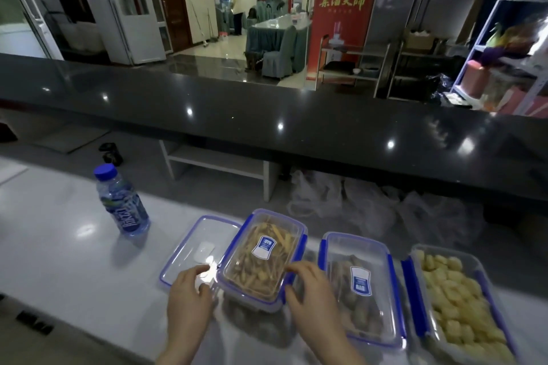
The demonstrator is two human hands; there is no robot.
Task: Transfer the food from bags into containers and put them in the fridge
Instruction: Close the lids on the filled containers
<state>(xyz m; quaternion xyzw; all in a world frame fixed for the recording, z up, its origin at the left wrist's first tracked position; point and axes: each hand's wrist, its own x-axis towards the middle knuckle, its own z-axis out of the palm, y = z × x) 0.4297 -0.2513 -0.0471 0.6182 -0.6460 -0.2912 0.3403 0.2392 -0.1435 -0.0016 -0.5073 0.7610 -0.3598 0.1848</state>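
Head view: the white counter (74, 246) leaves open room at left, past the water bottle (121, 201), with its near edge close below the hands. A container of fries (262, 255), lidded, sits between a spare lid (192, 246) and a second lidded container (360, 281); a third container (456, 296) stands uncovered (probably light, stiff, slick plastic). Left hand (189, 293) and right hand (311, 284) grip its near corners with curled fingers; long sides seem surest.

Restaurant service area, black counter (237, 109), banquet table (275, 29) with covered chairs (281, 53)
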